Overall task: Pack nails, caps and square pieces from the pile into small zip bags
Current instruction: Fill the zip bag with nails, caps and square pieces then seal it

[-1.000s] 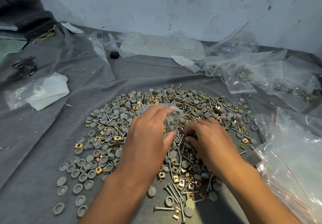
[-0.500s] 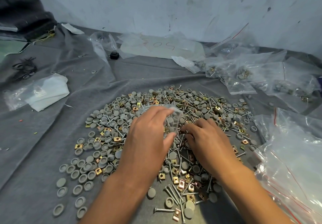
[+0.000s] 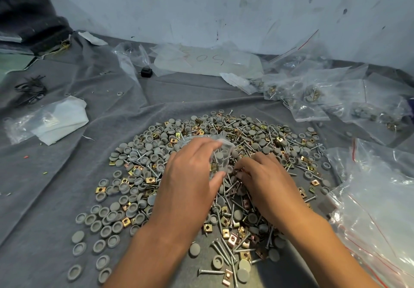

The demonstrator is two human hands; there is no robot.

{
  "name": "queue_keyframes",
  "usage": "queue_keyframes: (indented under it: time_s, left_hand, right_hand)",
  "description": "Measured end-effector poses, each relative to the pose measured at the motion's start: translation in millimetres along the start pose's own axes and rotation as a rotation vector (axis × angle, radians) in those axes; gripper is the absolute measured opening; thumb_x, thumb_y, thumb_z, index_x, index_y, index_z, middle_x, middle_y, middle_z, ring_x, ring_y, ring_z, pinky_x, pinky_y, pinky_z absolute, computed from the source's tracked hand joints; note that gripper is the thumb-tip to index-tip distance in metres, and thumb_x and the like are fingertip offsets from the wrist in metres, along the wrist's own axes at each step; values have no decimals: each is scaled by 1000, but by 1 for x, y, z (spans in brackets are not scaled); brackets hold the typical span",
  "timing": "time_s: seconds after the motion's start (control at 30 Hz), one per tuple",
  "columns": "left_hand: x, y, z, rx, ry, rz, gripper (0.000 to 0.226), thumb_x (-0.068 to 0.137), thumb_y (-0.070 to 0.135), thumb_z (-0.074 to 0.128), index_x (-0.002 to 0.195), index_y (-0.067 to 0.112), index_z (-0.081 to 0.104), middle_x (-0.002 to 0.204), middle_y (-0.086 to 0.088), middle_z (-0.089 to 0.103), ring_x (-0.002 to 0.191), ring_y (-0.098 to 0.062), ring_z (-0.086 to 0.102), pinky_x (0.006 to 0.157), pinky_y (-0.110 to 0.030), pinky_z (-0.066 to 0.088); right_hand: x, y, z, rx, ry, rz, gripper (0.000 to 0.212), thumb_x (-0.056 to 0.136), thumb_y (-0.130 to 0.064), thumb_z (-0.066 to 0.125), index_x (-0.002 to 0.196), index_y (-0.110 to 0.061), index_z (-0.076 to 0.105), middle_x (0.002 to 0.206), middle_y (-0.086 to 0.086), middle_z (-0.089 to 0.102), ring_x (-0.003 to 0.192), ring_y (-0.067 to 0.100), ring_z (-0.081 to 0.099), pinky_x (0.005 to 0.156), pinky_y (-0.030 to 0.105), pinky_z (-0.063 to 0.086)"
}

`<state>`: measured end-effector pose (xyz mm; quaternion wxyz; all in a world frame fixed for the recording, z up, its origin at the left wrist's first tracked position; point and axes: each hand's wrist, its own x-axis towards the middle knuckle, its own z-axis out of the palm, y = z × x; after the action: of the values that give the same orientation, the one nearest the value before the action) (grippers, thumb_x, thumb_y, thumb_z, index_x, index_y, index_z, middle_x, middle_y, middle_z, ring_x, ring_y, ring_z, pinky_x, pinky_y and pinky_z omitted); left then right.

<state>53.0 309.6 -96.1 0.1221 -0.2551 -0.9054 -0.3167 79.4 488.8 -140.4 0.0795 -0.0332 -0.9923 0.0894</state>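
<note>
At frame centre, the left hand [image 3: 190,175] is pinching a small zip bag [image 3: 220,155] open. The right hand [image 3: 266,180], fingers curled, is picking pieces from the pile [image 3: 257,135]; keeping the bag's mouth wide should prevent spills.

A broad pile [image 3: 208,175] of grey round caps [image 3: 143,146], silver nails [image 3: 224,252] and brass-coloured square pieces [image 3: 126,221] lies spread on the grey cloth. A small clear zip bag [image 3: 220,157], containing caps, sits above the pile's centre.
</note>
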Motion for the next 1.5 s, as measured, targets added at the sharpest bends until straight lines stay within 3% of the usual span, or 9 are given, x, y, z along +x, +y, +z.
queue_keyframes:
  time_s: [0.2, 0.4, 0.63, 0.8, 0.9, 1.0, 1.1, 1.33, 1.5]
  left_hand:
    - [0, 0, 0, -6, 10, -1, 60, 77, 29, 78, 133, 25, 58, 129, 13, 60, 114, 2, 52, 107, -35, 47]
    - [0, 1, 1, 2, -7, 0, 63, 76, 28, 82, 134, 25, 58, 129, 14, 59, 116, 0, 53, 107, -35, 47]
    - [0, 0, 2, 9, 1, -9, 64, 74, 30, 82, 133, 26, 58, 129, 14, 59, 113, 6, 45, 107, -27, 38]
    - [0, 0, 1, -9, -7, -4, 62, 76, 28, 82, 133, 23, 59, 130, 12, 60, 118, -2, 55, 107, -38, 48]
    - [0, 0, 0, -14, 8, -2, 60, 77, 30, 78, 133, 24, 58, 130, 12, 60, 114, 4, 49, 107, -36, 46]
    - [0, 0, 0, -30, 9, -11, 61, 77, 30, 78, 134, 26, 56, 129, 13, 60, 112, 7, 45, 107, -31, 43]
    - [0, 0, 0, -21, 2, -13, 60, 77, 30, 77, 133, 24, 57, 129, 12, 60, 112, 6, 45, 108, -31, 43]
    - [0, 1, -1, -6, -13, -10, 59, 79, 31, 76, 134, 23, 57, 132, 10, 60, 117, -3, 56, 107, -36, 47]
    - [0, 2, -2, -1, -14, -5, 60, 79, 30, 77, 135, 22, 57, 132, 9, 60, 118, -5, 57, 106, -38, 49]
  right_hand:
    - [-3, -16, -27, 476, 323, -92, 24, 99, -29, 52, 115, -22, 69, 104, -11, 54, 94, -3, 53, 79, 8, 40]
    - [-8, -33, -28, 376, 451, -170, 24, 96, -19, 66, 119, -16, 71, 103, -4, 62, 92, 12, 59, 77, 30, 53]
    - [-9, -32, -30, 406, 653, -233, 12, 94, -22, 69, 102, -13, 73, 96, -9, 70, 85, 7, 59, 75, 23, 49]
    - [-10, -34, -27, 329, 559, -283, 12, 92, -19, 71, 102, -15, 76, 98, -6, 75, 87, 13, 65, 72, 33, 55]
    - [-11, -23, -35, 407, 481, -228, 10, 88, -22, 74, 98, -20, 74, 94, -14, 71, 86, 6, 64, 75, 25, 54]
    - [-15, -8, -41, 415, 103, -122, 13, 84, -32, 75, 91, -40, 66, 86, -26, 63, 83, -3, 60, 73, 19, 53]
    - [-21, 2, -36, 149, -204, -154, 12, 93, -35, 68, 101, -44, 66, 100, -26, 62, 98, -4, 57, 86, 28, 53]
    - [-26, 6, -31, 37, -251, -171, 24, 95, -40, 64, 118, -44, 59, 112, -25, 58, 109, 4, 47, 90, 28, 49]
    - [-23, 3, -31, 180, -161, -125, 10, 95, -39, 51, 102, -39, 58, 103, -22, 52, 97, 4, 48, 84, 27, 47]
